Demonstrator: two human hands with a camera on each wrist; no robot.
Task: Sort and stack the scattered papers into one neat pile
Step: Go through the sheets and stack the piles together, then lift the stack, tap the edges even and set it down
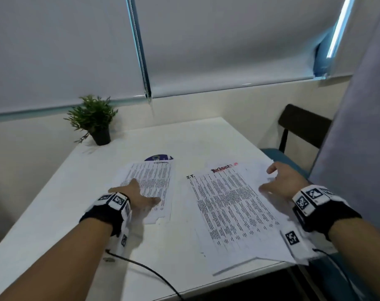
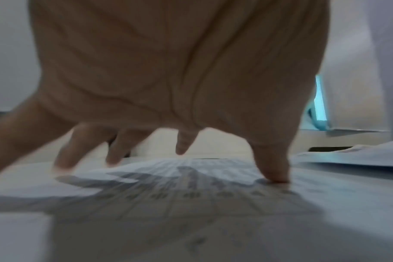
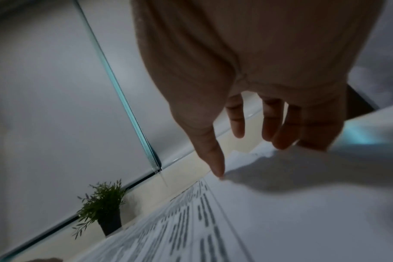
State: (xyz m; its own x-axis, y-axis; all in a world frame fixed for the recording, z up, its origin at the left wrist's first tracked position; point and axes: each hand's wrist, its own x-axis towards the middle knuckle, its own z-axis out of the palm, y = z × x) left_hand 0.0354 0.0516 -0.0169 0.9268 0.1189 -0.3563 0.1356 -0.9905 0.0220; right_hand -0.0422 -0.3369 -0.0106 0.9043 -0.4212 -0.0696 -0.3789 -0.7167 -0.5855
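Two groups of printed papers lie on the white table (image 1: 54, 192). The left sheets (image 1: 156, 181) sit mid-table, and my left hand (image 1: 134, 196) presses flat on them with spread fingers (image 2: 271, 170). The larger right sheets (image 1: 232, 209), marked "I.T." with red scribble at the top, reach over the table's near right edge. My right hand (image 1: 278, 181) rests on their right side, fingers (image 3: 236, 122) straight and spread, thumb tip touching the paper (image 3: 292, 203). A round dark purple item (image 1: 158, 158) peeks out behind the left sheets.
A small potted plant (image 1: 93, 120) stands at the table's far left corner, also seen as the plant (image 3: 101, 207) in the right wrist view. A dark chair (image 1: 302, 129) stands beyond the right edge. A black cable (image 1: 145, 268) trails across the near table. Closed blinds (image 1: 206, 40) cover the window behind.
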